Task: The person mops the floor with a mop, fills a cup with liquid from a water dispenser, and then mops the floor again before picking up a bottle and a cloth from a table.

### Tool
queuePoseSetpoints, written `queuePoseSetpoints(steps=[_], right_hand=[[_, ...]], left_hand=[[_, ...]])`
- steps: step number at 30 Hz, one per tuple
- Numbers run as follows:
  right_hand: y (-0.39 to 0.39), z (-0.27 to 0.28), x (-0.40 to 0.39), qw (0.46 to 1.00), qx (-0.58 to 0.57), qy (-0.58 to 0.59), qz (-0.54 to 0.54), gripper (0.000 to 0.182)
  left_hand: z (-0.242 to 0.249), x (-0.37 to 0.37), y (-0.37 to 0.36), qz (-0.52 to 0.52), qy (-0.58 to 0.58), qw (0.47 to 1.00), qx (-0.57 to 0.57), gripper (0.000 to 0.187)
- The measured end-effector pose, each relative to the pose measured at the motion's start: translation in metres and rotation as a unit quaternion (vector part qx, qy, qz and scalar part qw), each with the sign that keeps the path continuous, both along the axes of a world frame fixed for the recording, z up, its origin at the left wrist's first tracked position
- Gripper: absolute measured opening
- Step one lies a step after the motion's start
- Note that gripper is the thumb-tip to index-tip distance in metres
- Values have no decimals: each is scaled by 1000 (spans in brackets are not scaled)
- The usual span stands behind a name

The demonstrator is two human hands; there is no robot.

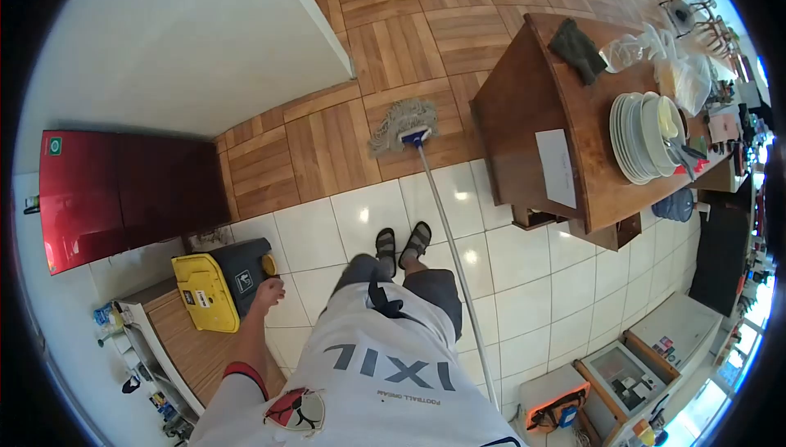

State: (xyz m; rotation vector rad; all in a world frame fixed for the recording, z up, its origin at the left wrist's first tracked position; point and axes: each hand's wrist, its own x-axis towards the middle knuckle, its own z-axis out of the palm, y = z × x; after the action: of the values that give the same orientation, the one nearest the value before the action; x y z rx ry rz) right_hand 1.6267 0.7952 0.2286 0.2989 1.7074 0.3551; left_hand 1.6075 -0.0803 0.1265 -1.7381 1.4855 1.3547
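Note:
My left hand (268,292) hangs at my left side, its fingers loosely curled with nothing seen in them. It is close to a yellow and dark grey wheeled bin (209,292), overlapping its edge in the view. My right hand is out of view. A mop (405,124) with grey strands and a blue clamp lies with its head on the wooden floor, just past the white tiles. Its long pale handle (449,238) slants back along my right side to the bottom of the view, where its upper end is hidden.
My sandalled feet (401,244) are on white tiles. A wooden counter (532,111) at right bears stacked plates (629,137), a dark cloth (577,50) and plastic bags. A red fridge (123,193) and a white partition stand left. An orange-black bag (559,406) is at lower right.

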Motion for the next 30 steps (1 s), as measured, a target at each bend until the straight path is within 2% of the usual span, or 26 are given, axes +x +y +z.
queuePoseSetpoints(steps=[2, 3, 4, 5, 6, 7, 8, 9, 10, 11, 12, 13, 14, 15, 17, 19, 21, 23, 24, 25, 26, 27, 28, 29, 30], right_hand=[[-9, -65, -18, 998, -20, 22, 49, 50], [-12, -114, -35, 994, -39, 46, 94, 50], [-70, -123, -93, 978, -136, 4, 156, 58], [-154, -135, -158, 999, -20, 33, -33, 63], [-178, -198, -187, 991, -68, 85, -72, 66], [-264, -193, -248, 986, -95, 104, -91, 62], [-315, -234, -290, 976, -163, 108, -100, 62], [-395, -206, -336, 934, -277, 194, -115, 61], [-455, -203, -372, 880, -376, 277, -91, 60], [-499, -231, -403, 777, -472, 417, 13, 54], [-553, -202, -429, 680, -523, 513, 42, 49], [-595, -171, -460, 754, -504, 422, -4, 46], [-623, -125, -475, 768, -513, 381, -52, 45], [-637, -115, -485, 767, -507, 391, -42, 44], [-618, -99, -495, 765, -498, 408, -34, 42], [-552, -91, -485, 752, -540, 369, -83, 41], [-453, -121, -463, 741, -543, 395, -19, 41], [-340, -96, -416, 770, -498, 398, -10, 34], [-283, -74, -390, 769, -496, 400, -45, 33], [-234, -32, -362, 766, -491, 403, -101, 33], [-179, 6, -333, 806, -432, 376, -150, 34], [-126, 46, -301, 789, -431, 410, -156, 35], [-78, 88, -262, 757, -417, 434, -254, 36], [-60, 167, -239, 825, -263, 429, -256, 33], [-23, 209, -190, 737, -230, 514, -375, 31]], left_hand=[[1, 16, 10, 3, 11, 999, -30, 32], [0, 22, 14, 4, 10, 1000, -28, 32], [-1, 23, 20, 2, 6, 1000, -16, 30], [-4, 24, 26, 0, 2, 1000, -1, 28], [-9, 28, 28, 4, 4, 1000, 5, 28], [-16, 33, 32, -19, 34, 999, 13, 26], [-17, 36, 34, -44, 63, 997, 18, 23], [-17, 34, 37, -43, 64, 997, 16, 23], [-14, 27, 38, -59, 89, 994, -1, 21], [-10, 20, 40, -78, 112, 990, -18, 18], [-8, 13, 41, -83, 111, 990, -24, 18], [-8, 5, 43, -102, 167, 980, -47, 16], [-7, -5, 45, -121, 221, 965, -72, 15], [-7, -18, 46, -130, 222, 963, -77, 15], [-6, -56, 58, -163, 275, 940, -122, 16], [-7, -107, 85, -185, 275, 933, -136, 18], [-40, -162, 123, -231, 285, 920, -141, 19], [-42, -227, 184, -327, 301, 886, -135, 22], [-54, -255, 216, -372, 274, 877, -135, 28], [-55, -278, 256, -432, 305, 829, -182, 36], [-46, -301, 297, -500, 311, 787, -186, 46], [-27, -321, 342, -561, 330, 736, -185, 55], [-6, -335, 389, -622, 345, 672, -208, 62], [-14, -338, 437, -641, 420, 610, -202, 67], [-3, -336, 482, -683, 452, 560, -123, 72]])
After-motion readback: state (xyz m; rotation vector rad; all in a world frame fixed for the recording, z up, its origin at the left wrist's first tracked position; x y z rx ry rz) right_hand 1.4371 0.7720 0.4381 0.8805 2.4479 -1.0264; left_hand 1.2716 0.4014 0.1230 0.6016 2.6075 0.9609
